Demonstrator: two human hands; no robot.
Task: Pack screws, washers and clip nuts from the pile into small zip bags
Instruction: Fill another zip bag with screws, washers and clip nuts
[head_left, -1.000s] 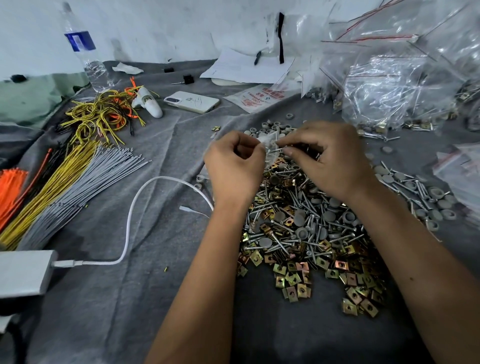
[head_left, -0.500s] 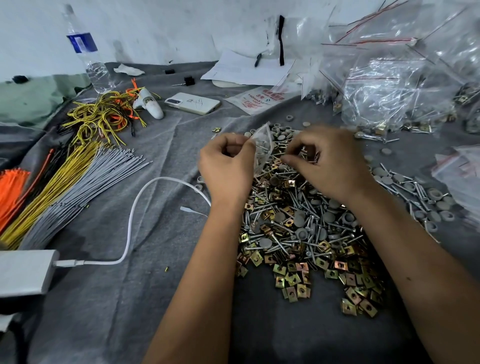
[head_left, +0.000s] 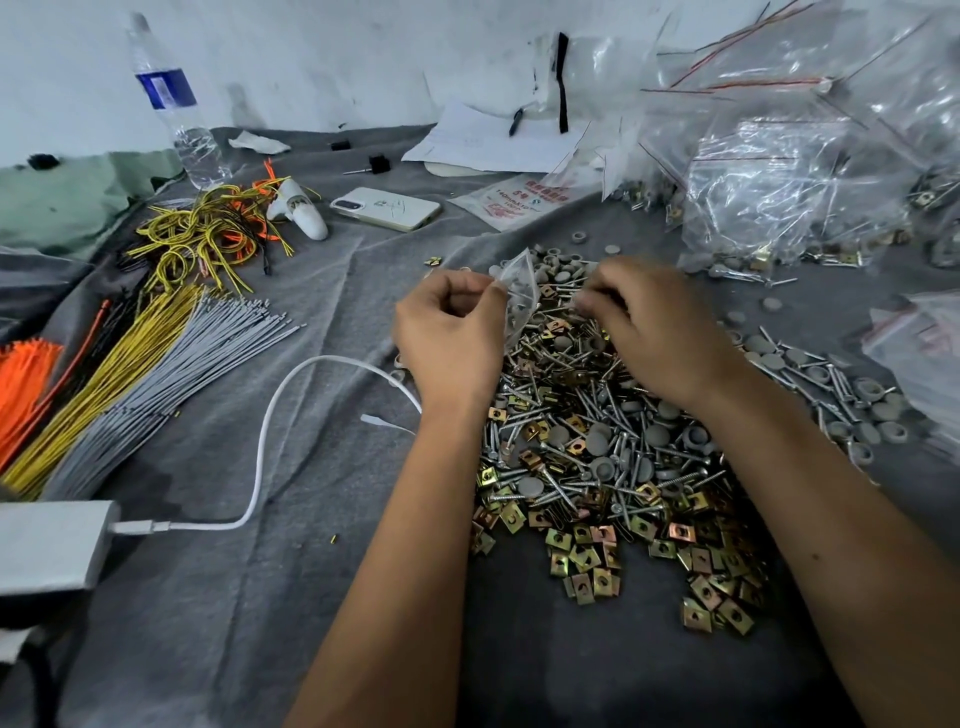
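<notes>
Left hand (head_left: 449, 332) curled, thumb and fingertips pinching the edge of a small clear zip bag (head_left: 519, 291); bag stands upright just beyond the fingertips, a few pieces visible inside. Right hand (head_left: 657, 332) just across from it, fingers curled down into the far end of the pile (head_left: 597, 457); fingertips blurred, so what they hold cannot be told. Under and behind both sets of fingers: screws, grey washers, brass-coloured clip nuts (head_left: 587, 561) mixed on grey cloth (head_left: 260, 597). Beyond the right fingers, filled bags (head_left: 779, 192).
</notes>
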